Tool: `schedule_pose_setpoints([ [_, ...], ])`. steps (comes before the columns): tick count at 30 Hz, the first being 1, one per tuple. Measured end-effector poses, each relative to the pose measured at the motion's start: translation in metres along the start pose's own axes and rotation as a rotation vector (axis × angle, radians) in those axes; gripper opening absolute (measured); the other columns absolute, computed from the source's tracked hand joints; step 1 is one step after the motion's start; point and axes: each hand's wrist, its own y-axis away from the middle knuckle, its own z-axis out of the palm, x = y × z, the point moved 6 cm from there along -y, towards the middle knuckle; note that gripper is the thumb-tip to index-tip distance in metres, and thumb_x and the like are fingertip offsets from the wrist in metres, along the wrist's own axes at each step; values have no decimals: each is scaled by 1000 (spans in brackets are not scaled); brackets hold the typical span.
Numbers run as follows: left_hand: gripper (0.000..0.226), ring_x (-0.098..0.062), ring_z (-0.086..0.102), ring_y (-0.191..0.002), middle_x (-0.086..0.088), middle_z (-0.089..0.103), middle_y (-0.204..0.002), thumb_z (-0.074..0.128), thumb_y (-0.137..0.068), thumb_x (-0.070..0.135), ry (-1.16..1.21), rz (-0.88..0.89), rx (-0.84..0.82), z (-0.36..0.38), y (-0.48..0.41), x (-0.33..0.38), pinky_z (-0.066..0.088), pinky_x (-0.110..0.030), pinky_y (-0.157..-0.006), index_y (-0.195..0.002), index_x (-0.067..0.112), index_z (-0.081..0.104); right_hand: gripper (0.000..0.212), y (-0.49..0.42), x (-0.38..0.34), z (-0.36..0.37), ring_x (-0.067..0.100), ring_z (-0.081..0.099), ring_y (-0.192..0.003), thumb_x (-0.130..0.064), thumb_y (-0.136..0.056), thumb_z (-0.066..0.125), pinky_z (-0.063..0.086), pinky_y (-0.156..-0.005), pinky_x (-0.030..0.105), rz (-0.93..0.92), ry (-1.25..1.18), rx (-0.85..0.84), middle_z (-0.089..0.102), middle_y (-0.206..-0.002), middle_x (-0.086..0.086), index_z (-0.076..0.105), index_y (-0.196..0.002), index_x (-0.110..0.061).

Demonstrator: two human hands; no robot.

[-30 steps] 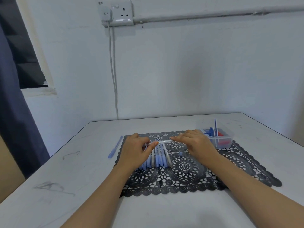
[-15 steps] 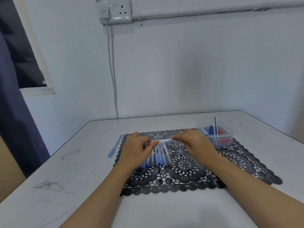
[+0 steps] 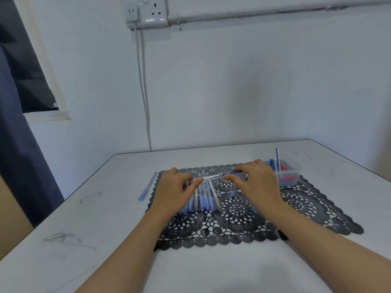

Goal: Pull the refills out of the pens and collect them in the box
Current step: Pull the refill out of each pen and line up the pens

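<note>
Left hand [image 3: 175,190] grips clear pen barrel [image 3: 209,178], right hand [image 3: 257,180] pinches thin blue refill [image 3: 230,173]; one clear plastic box [image 3: 293,175].

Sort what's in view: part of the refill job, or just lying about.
Job: left hand, right hand, held pen, blue refill, row of pens, clear box.
Lying about: black lace mat, blue stick off the mat, wall socket, cable.

One wide-angle head camera faces forward and down, close over the table [image 3: 101,218], wall [image 3: 232,92] at twelve o'clock.
</note>
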Motion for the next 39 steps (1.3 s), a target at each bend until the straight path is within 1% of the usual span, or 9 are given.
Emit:
schedule_pose_setpoints([
  [4, 52, -9, 45, -66, 19, 41, -57, 39, -84, 62, -7, -13, -7, 1, 0, -3, 35, -27, -59, -63, 19, 61, 25, 1, -1, 5, 19, 56, -91, -34, -79, 69, 45, -75, 31, -13, -114, -12, 69, -87, 2, 73, -91, -12],
  [8, 53, -10, 44, -65, 15, 44, -56, 39, -84, 61, -19, 0, -10, 3, 0, -3, 33, -27, -57, -63, 18, 61, 15, 2, -8, 8, 25, 59, -90, -7, -78, 71, 52, -80, 37, -98, -215, -12, 68, -89, 10, 73, -92, -4],
  [12, 54, -12, 45, -66, 6, 48, -57, 39, -84, 63, -17, -4, -21, 6, 1, -5, 33, -27, -58, -62, 18, 60, 42, 4, -16, 17, 34, 57, -97, 23, -66, 62, 45, -86, 34, -172, -216, -80, 58, -109, 21, 73, -95, -6],
  [14, 55, -12, 46, -66, 5, 49, -58, 38, -83, 64, -13, -8, -23, 6, 1, -5, 36, -28, -59, -63, 18, 61, 42, 4, -17, 15, 29, 54, -88, 21, -70, 62, 51, -75, 35, -151, -206, -74, 54, -97, 14, 73, -96, -10],
  [17, 55, -11, 45, -66, 6, 48, -57, 38, -83, 62, -12, -1, -20, 5, 0, -3, 35, -27, -59, -63, 17, 61, 27, 5, -18, 5, 21, 48, -79, 4, -79, 66, 48, -62, 33, -106, -184, -38, 48, -82, 5, 73, -98, -14],
  [21, 56, -12, 44, -65, 6, 49, -54, 39, -84, 61, -21, 20, -19, 4, 0, 0, 28, -25, -59, -61, 16, 59, 18, 4, -16, 3, 20, 53, -82, -3, -82, 65, 44, -73, 27, -13, -260, -82, 58, -82, 8, 72, -99, -5],
  [26, 51, -11, 42, -63, 15, 41, -51, 40, -85, 60, -14, 30, -17, 1, 1, 4, 24, -16, -59, -58, 19, 56, 26, 8, -26, 5, 22, 57, -75, 12, -76, 64, 39, -68, 22, -80, -260, -102, 66, -83, 12, 72, -96, -2],
  [32, 45, -9, 42, -66, 10, 44, -55, 40, -83, 65, -6, -42, -153, 12, 4, -2, 25, -24, -56, -62, 27, 54, 31, 9, -21, 13, 22, 59, -91, 12, -83, 54, 42, -83, 20, -19, -267, -183, 67, -102, 9, 70, -104, -6],
  [39, 43, -8, 43, -69, 2, 48, -63, 46, -85, 57, -2, -88, -203, 15, 6, -4, 26, -22, -56, -71, 20, 63, 29, 12, -30, 9, 11, 58, -79, 9, -81, 59, 37, -74, 7, -61, -333, -170, 70, -94, 5, 74, -96, -11],
])
